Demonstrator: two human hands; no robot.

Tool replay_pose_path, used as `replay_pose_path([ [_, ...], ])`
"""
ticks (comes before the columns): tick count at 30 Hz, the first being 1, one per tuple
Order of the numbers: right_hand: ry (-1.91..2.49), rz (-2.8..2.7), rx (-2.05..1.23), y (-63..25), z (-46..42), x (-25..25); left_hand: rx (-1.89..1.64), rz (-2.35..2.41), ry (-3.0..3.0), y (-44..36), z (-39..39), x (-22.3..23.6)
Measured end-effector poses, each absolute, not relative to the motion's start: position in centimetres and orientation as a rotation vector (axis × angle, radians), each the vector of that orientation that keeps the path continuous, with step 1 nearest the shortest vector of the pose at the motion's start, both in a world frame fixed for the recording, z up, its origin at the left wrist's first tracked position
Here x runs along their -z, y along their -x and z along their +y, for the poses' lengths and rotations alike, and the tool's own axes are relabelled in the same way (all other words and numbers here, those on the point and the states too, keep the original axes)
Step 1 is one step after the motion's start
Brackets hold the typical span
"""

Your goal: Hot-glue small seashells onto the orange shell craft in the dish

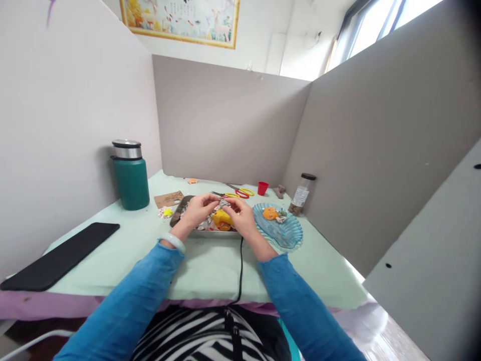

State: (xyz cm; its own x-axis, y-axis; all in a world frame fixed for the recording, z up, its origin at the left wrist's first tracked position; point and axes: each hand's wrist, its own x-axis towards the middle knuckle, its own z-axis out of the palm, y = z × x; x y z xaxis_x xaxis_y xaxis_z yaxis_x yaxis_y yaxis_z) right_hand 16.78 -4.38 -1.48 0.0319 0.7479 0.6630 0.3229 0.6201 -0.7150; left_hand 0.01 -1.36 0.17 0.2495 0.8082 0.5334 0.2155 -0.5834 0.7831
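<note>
Over a metal tray (210, 234), my left hand (198, 209) and my right hand (242, 215) come together with fingertips pinched. Between them is a small grey-and-white speckled piece (224, 203), too small to name; both hands appear to grip it. Beneath my hands, the tray holds a yellow-orange object (222, 218) and several small pale bits. Right of my right hand lies a blue ribbed glass plate (281, 235). On that plate sit an orange piece (270, 213) and a small speckled piece (281, 219).
Behind the tray lie scissors (244, 192) with yellow and red handles. A red cup (263, 188) and a dark-lidded jar (301, 194) stand at the back right. At left are a green bottle (131, 183), a brown card (169, 199) and a black mat (67, 255). Grey partitions (229, 120) enclose the table.
</note>
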Motion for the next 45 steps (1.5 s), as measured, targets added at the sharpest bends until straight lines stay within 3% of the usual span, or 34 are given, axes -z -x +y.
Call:
replay_pose_path([
  [8, 1.111, -1.482, -0.161, -20.7, -3.0, 0.5, -1.328, 1.050, -1.921, 0.0, -1.8, -0.6],
  [19, 1.954, -1.350, 0.112, -33.9, -2.9, 1.5, -1.340, 1.135, -1.986, 0.3, -1.2, -0.3],
  [45, 2.287, -1.492, 0.230, -33.7, -2.6, 2.7, -1.370, 1.144, -1.971, 0.4, -1.0, -0.1],
])
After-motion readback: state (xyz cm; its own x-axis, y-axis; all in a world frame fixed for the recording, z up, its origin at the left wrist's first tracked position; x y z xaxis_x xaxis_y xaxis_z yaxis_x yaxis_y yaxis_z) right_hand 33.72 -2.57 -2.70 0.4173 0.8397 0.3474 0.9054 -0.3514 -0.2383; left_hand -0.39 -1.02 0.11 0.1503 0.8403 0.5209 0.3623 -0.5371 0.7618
